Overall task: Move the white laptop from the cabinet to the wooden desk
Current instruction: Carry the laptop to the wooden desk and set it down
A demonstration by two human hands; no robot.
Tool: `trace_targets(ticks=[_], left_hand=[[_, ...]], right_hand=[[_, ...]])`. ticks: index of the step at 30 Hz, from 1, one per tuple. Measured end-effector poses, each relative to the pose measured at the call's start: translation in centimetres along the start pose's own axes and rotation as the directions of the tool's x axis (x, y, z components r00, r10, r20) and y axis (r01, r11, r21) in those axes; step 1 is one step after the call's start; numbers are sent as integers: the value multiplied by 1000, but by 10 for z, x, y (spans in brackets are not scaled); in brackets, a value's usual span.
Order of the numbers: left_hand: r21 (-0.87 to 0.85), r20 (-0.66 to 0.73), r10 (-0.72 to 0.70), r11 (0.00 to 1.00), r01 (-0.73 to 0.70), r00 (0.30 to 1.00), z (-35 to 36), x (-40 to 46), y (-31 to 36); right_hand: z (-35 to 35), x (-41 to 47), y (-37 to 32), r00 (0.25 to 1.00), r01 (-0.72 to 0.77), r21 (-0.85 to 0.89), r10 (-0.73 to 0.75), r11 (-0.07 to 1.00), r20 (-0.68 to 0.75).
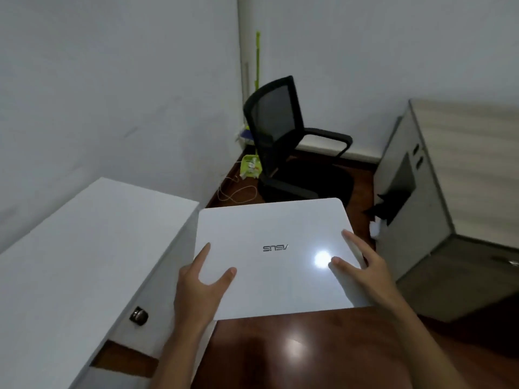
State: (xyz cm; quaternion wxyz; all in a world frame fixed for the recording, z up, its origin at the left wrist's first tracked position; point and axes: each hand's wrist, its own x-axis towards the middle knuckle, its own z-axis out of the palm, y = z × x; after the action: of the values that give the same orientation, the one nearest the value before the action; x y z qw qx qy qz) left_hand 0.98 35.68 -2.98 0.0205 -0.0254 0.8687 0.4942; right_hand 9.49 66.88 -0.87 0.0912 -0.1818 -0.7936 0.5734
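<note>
The white laptop (269, 226), lid closed with its logo upside down to me, is held flat in the air over the dark floor, just right of the white cabinet (84, 248). My left hand (196, 284) grips its near left edge, thumb on the lid. Gripping the right edge is my right hand (362, 265), with thumb and a finger on top. A grey wood-grain desk (463, 153) stands at the right.
A black mesh office chair (283, 141) stands ahead in the corner. Behind it are a green mop handle (257, 60), a green bin (250, 165) and a white cable (238, 192) on the floor. Black and white scraps (379, 217) lie by the desk.
</note>
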Motion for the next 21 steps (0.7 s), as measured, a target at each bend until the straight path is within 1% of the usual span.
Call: trace_targets(ticks=[3,5,8,11,16,18,21], left_hand=[[-12,132,71,997,-70,989,71,-36,35],[-24,217,102,995,-99,971,121,-64,56],[-38,332,144,990,-139,932,193,-107,87],[-51,440,176,984,-171,881,253,-149,110],[-41,576,203,975,-220,792,322,-198,151],[-27,611,215,967,-252,762,347,-210,166],[-8,639,225,958,-287,735,393,-214,184]], right_hand=[[-84,-42,37,989,-61,32,65,998,-130],[-135,-78,63,968,-107,61,118,992,-220],[-203,-131,94,906,-171,98,195,980,-377],[-261,-178,115,834,-201,140,244,970,-495],[-325,-231,148,716,-244,289,373,926,-591],[-346,-242,160,680,-254,313,399,915,-615],[-375,-243,183,624,-292,323,435,900,-649]])
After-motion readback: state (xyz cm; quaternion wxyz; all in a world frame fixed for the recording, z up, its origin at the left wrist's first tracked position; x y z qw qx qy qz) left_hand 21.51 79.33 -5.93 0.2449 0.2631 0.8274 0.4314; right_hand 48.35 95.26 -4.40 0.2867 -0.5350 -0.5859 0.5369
